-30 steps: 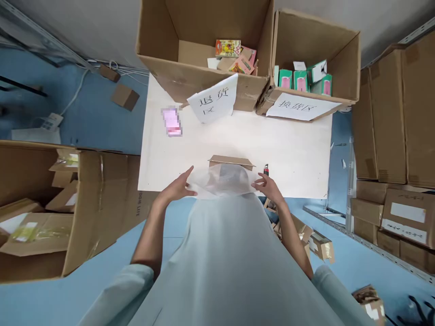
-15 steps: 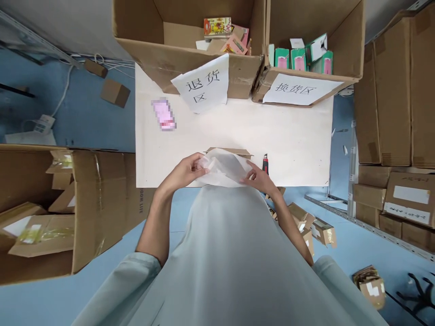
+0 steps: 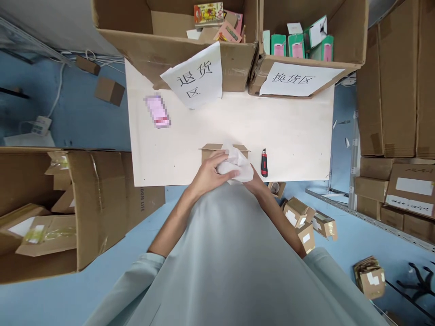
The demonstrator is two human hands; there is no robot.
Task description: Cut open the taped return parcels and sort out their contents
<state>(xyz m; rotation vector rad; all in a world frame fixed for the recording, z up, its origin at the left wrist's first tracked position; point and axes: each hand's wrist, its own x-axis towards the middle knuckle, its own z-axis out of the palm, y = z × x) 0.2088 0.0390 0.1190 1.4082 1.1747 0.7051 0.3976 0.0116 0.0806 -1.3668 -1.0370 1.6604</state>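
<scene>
My left hand (image 3: 208, 173) and my right hand (image 3: 250, 180) are closed together on a crumpled white plastic bag (image 3: 234, 164) at the near edge of the pale table (image 3: 288, 136). Just behind the bag sits a small open cardboard box (image 3: 209, 149). My right hand is mostly hidden under the bag. A red and black utility knife (image 3: 264, 163) lies on the table just right of my hands.
Two big open cartons (image 3: 142, 40) (image 3: 343, 31) with paper signs stand at the table's far edge, holding small product boxes. A pink blurred item (image 3: 157, 111) lies far left. An open carton (image 3: 84, 203) stands left; small boxes (image 3: 306, 222) litter the blue floor; stacked cartons (image 3: 394, 90) right.
My hands came together and bunched the spread plastic bag into a small wad. The small box behind it is now uncovered. The view shifted forward.
</scene>
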